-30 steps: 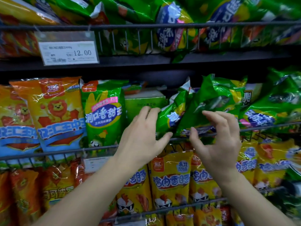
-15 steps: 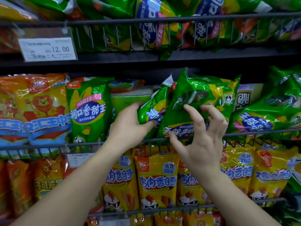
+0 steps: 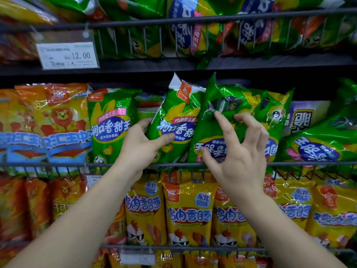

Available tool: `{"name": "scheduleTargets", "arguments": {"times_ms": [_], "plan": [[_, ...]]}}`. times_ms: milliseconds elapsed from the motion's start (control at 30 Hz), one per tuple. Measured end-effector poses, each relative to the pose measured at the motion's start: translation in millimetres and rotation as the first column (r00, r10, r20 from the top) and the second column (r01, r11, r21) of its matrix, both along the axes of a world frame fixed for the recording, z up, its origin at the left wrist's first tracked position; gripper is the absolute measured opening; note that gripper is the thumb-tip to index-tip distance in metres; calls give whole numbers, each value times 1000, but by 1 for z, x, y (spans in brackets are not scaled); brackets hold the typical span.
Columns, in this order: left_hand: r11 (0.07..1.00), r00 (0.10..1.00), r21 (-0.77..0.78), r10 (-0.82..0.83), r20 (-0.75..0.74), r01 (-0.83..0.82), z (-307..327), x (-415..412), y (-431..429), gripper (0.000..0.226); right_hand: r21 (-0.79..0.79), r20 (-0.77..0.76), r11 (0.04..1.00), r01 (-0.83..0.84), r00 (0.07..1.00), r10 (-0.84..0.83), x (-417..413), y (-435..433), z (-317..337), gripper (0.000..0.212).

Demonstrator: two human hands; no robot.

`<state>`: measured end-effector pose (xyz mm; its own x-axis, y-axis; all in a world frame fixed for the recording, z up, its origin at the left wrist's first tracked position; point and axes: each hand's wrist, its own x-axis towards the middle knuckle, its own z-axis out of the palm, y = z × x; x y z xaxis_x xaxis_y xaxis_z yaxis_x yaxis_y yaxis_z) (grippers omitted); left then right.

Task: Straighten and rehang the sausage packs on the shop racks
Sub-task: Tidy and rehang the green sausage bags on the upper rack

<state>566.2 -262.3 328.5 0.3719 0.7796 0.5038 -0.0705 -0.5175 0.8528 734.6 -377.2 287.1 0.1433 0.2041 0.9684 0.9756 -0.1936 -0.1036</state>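
We count, on the middle rack, five green sausage packs point(image 3: 111, 124): one upright, one tilted point(image 3: 178, 113), one upside down point(image 3: 245, 105), two more at right point(image 3: 316, 144). Orange lion packs point(image 3: 61, 120): two, perhaps a third cut off at left. Yellow chicken packs point(image 3: 188, 211) below: five in the front row. Price tags: one legible point(image 3: 67, 55). Hands: two, left point(image 3: 139, 146) and right point(image 3: 237, 161). The top-rack packs are too overlapped to count.
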Motion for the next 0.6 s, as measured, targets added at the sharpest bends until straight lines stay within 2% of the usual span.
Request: {"name": "scheduleTargets", "arguments": {"times_ms": [167,500,600], "plan": [[998,996,-39,-45,78,48,0,-3,4,34,-47,-17,998,29,999,-30,1,4,8,68],[991,984,-113,-56,169,76,1,-9,13,36,-90,-21,994,66,997,-68,0,7,17,72],[976,957,-175,-79,280,132,8,-11,12,27,-114,-17,990,81,996,-84,0,8,20,73]]}}
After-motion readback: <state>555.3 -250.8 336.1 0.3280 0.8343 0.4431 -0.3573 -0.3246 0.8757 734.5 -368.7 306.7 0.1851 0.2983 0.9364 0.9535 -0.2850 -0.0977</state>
